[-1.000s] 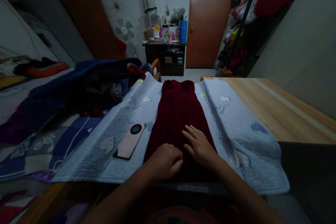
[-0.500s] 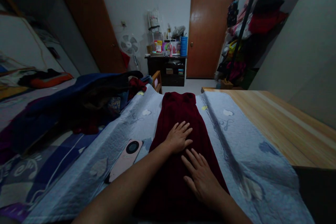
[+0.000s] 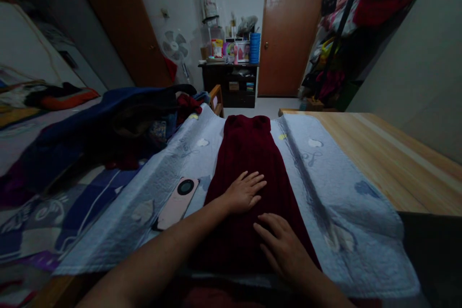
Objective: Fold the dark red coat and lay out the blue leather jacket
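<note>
A dark red garment (image 3: pixel 247 149) lies lengthwise over a light blue quilted cloth (image 3: pixel 310 154); its exact kind is hard to tell. My left hand (image 3: pixel 244 192) rests flat on the middle of it, fingers spread towards the right. Closer to the near end, my right hand (image 3: pixel 283 243) is on or just over the same fabric, its fingers loosely bent and apart. Neither hand grips anything. To the left of my left forearm, a pink phone (image 3: pixel 178 202) with a round black camera ring lies on the quilted cloth.
A heap of dark clothes (image 3: pixel 108 130) lies on the bed at left. The wooden tabletop (image 3: pixel 390 154) extends to the right. Farther back are a white fan (image 3: pixel 176 47), a black cabinet (image 3: pixel 229 87) with items on top, a brown door (image 3: pixel 292 33) and hanging clothes (image 3: pixel 382 5).
My view has tilted down, revealing the quilted cloth's near edge. My right hand has drawn nearer to me along the garment, its fingers more bent. My left hand still lies flat.
</note>
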